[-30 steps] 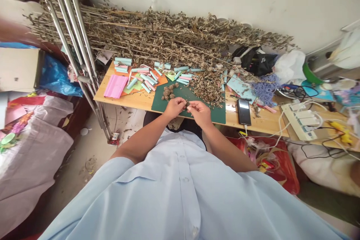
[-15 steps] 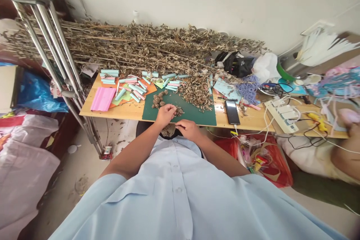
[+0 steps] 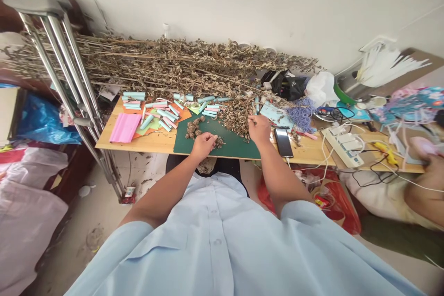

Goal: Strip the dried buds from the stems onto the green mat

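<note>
My left hand (image 3: 204,145) is pinched at the front of the green cutting mat (image 3: 239,148), its fingertips at a small heap of dried leaf bits (image 3: 219,141). What it grips is too small to make out. Over the right side of the mat, my right hand (image 3: 260,127) has curled fingers beside the larger pile of dried leaves (image 3: 233,120); anything in them is hidden. Several rolled brown leaf balls (image 3: 193,127) sit on the mat left of the small heap.
Rolled blue and pink paper tubes (image 3: 166,113) and a pink paper sheet (image 3: 125,127) lie left. Long dried stalks (image 3: 166,64) line the back. A phone (image 3: 283,142), purple yarn (image 3: 301,115) and a power strip (image 3: 343,143) are right. Crutches (image 3: 71,60) stand left; another person's arm (image 3: 428,189) shows right.
My right hand has moved from the mat's front edge, close to my left hand, up and right to the leaf pile. My left hand stays at the small heap. The view has shifted slightly.
</note>
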The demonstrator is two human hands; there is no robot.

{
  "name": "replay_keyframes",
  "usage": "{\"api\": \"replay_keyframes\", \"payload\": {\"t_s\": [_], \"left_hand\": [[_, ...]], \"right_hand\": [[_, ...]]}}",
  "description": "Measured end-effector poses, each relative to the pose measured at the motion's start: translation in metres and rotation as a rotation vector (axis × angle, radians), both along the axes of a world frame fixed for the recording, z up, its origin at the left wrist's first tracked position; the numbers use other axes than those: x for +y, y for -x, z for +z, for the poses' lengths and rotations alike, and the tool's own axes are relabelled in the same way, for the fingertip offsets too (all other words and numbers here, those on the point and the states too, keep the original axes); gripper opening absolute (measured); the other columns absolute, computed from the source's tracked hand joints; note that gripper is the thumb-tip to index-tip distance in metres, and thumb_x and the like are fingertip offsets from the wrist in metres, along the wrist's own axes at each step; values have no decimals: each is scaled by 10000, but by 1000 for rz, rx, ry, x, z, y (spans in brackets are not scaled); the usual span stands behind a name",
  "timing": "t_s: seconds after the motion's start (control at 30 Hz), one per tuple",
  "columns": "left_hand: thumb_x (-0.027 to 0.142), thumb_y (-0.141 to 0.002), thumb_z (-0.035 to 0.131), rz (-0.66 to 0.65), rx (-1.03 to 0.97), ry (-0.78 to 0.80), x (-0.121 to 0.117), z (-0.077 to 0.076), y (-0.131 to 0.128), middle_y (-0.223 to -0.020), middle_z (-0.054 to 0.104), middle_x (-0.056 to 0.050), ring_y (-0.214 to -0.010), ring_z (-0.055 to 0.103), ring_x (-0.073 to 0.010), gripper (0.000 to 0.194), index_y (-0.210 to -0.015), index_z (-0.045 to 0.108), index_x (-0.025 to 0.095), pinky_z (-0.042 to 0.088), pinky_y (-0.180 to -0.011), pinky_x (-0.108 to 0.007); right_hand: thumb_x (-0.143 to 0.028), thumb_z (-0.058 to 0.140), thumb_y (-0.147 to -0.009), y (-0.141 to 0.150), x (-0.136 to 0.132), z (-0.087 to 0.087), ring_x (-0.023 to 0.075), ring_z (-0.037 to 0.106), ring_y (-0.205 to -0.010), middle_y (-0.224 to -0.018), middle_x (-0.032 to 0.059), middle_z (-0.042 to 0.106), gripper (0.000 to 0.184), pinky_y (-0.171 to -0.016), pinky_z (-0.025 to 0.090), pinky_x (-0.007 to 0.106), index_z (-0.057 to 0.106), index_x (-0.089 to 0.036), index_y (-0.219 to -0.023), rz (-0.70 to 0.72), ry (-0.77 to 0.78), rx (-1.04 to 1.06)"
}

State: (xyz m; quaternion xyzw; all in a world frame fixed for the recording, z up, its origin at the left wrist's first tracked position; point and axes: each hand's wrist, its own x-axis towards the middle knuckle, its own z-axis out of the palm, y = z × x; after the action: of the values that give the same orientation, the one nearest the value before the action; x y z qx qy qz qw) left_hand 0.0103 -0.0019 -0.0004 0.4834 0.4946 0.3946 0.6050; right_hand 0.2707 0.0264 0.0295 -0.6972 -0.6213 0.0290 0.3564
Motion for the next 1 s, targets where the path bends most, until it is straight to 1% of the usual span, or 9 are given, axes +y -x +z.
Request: {"api": "replay_keyframes", "payload": {"t_s": [0.1, 0.2, 0.3, 0.4, 0.5, 0.6, 0.77, 0.9, 1.0], "left_hand": [[374, -807, 626, 11, -60, 43, 3, -4, -1, -594, 566, 29, -416, 437, -68, 207, -808, 607, 167, 312, -419, -216], [291, -779, 607, 7, -105, 57, 4, -8, 0, -604, 579, 32, -404, 434, -67, 190, -917, 624, 161, 312, -415, -215], [243, -745, 602, -9, -118, 51, 4, -9, 1, -604, 584, 35, -406, 435, -64, 210, -937, 617, 158, 316, -419, -212], [239, -732, 604, -9, -117, 52, 4, -8, 2, -599, 583, 38, -407, 438, -65, 215, -931, 611, 157, 318, -419, -213], [246, -732, 608, -9, -122, 49, 3, -7, 2, -593, 579, 38, -404, 435, -65, 207, -919, 607, 156, 315, -417, -216], [267, -747, 614, -15, -110, 50, 3, -5, 2, -601, 583, 34, -410, 435, -64, 206, -921, 610, 156, 318, -422, -215], [338, -771, 647, -10, -98, 47, 1, 1, 2, -605, 580, 33, -414, 436, -64, 226, -906, 607, 161, 318, -423, -215], [433, -835, 609, -4, -72, 19, -2, 8, 3, -592, 564, 28, -414, 427, -59, 267, -797, 584, 170, 311, -424, -214], [448, -847, 603, -2, -53, 4, -2, 8, 3, -561, 544, 33, -408, 421, -57, 299, -738, 553, 174, 310, -424, -212]], "right_hand": [[-218, 538, -885, -18, 23, -1, 296, 595, -1105, -1056, 115, 731, 258, -1032, 441, 477, 752, -207, -1029, 72, 27, -115], [-174, 549, -860, -25, 37, -5, 306, 585, -1145, -1083, 110, 732, 302, -1037, 428, 499, 751, -216, -1080, 116, 119, -194], [-151, 596, -826, -26, 46, -10, 327, 553, -1211, -1115, 104, 732, 333, -1061, 379, 537, 739, -226, -1117, 133, 206, -246], [-135, 604, -810, -24, 50, -11, 322, 566, -1180, -1079, 96, 742, 337, -1054, 354, 537, 736, -225, -1106, 120, 234, -261], [-134, 567, -821, -23, 48, -9, 301, 597, -1095, -1005, 92, 751, 320, -1039, 357, 518, 741, -216, -1077, 94, 207, -237], [-136, 544, -827, -23, 45, -6, 296, 605, -1049, -968, 85, 753, 322, -1026, 365, 508, 740, -213, -1070, 76, 165, -206], [-168, 550, -837, -26, 40, -2, 293, 625, -1025, -1001, 77, 758, 331, -1025, 391, 493, 729, -210, -1113, 51, 77, -153], [-186, 543, -858, -26, 39, 1, 282, 654, -1009, -1015, 82, 760, 324, -1037, 412, 475, 719, -198, -1130, 46, -23, -87], [-199, 556, -861, -24, 38, 4, 270, 674, -985, -999, 83, 759, 310, -1024, 439, 458, 720, -188, -1124, 57, -70, -19]]}}
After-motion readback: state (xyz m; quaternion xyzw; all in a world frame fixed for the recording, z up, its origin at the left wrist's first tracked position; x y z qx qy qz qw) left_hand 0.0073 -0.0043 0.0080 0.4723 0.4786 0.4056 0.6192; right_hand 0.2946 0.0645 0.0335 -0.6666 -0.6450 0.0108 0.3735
